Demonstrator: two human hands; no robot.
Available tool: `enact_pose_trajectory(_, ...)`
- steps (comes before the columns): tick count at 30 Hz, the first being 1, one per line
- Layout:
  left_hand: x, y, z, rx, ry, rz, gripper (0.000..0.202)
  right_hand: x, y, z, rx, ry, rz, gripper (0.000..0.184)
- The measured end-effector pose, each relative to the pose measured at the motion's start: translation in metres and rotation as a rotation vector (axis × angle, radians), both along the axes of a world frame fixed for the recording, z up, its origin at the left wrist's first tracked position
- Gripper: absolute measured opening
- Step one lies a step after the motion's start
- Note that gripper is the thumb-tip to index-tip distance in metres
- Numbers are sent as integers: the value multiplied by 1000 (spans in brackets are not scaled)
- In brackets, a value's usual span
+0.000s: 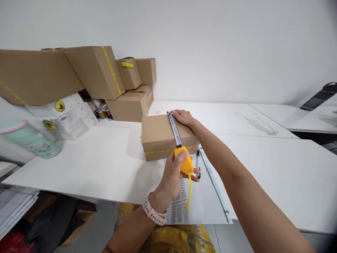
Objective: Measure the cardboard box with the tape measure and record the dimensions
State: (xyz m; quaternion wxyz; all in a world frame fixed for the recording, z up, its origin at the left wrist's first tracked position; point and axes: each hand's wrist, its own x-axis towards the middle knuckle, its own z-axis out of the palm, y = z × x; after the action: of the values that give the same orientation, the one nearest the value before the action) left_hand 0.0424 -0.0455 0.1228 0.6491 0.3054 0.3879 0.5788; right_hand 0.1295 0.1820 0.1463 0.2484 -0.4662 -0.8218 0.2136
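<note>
A small cardboard box (pixel 158 135) with yellow tape round it stands on the white table (pixel 105 165). My left hand (pixel 172 177) is closed on a yellow tape measure (pixel 185 162) at the box's near edge. Its blade (pixel 174 130) runs across the box top to the far edge. My right hand (pixel 184 117) presses the blade's end down there, fingers curled over the far edge. A pen (pixel 198 163) lies on a printed sheet (pixel 200 196) just in front of the box.
Several larger cardboard boxes (pixel 92 72) are stacked at the back left, above white avocado-printed cartons (pixel 65 117). A mint cup with a pink lid (pixel 28 138) lies at the left. A dark object (pixel 319 96) sits on the far right table.
</note>
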Motion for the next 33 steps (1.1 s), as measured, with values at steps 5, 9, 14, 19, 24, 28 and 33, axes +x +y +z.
enact_pose_trajectory(5, 3, -12, -1, -4, 5, -53, 69, -15, 18, 10, 43, -130, 19, 52)
enact_pose_trajectory(9, 4, -15, -2, -15, -1, -60, 67, -13, 24, 2, 71, -110, 38, 48)
enact_pose_trajectory(14, 3, -7, 1, 1, -2, -65, 67, -17, 37, -7, 106, -161, 12, 50)
enact_pose_trajectory(19, 3, -7, 1, 9, -29, -61, 66, -21, 45, -10, 142, -256, -19, 51)
enact_pose_trajectory(24, 5, -12, -4, 22, -35, -58, 64, -20, 44, -11, 140, -227, 4, 49)
enact_pose_trajectory(28, 8, -10, -5, 21, -23, -56, 63, -22, 43, -11, 106, -183, 2, 45)
enact_pose_trajectory(33, -13, -25, -20, 133, 134, 19, 55, -3, 31, -3, 183, 242, -75, 50)
